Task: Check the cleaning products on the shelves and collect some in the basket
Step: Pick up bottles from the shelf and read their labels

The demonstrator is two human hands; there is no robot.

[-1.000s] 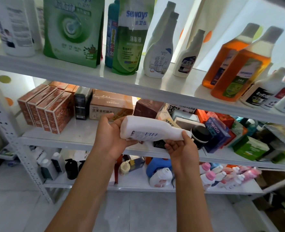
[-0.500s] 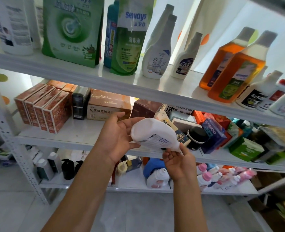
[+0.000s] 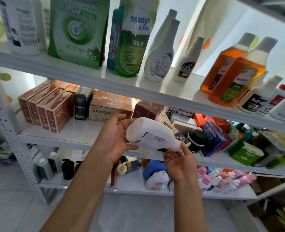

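A white plastic bottle lies on its side in front of the middle shelf, its base to the left and its back label facing me. My left hand cups the base with thumb and fingers curled round it. My right hand pinches the neck end from below. On the top shelf stand green refill pouches, white spray bottles and orange bottles. No basket is in view.
The middle shelf carries red-brown cartons, a tan box, a black jar and mixed packets. The bottom shelf holds black, white, blue and pink-capped bottles. A perforated white upright stands left, above grey floor tiles.
The bottle has turned from lying level to tilting neck-down toward the right, with its base swung toward me. My right hand dropped slightly with the neck. The view shifted a little upward.
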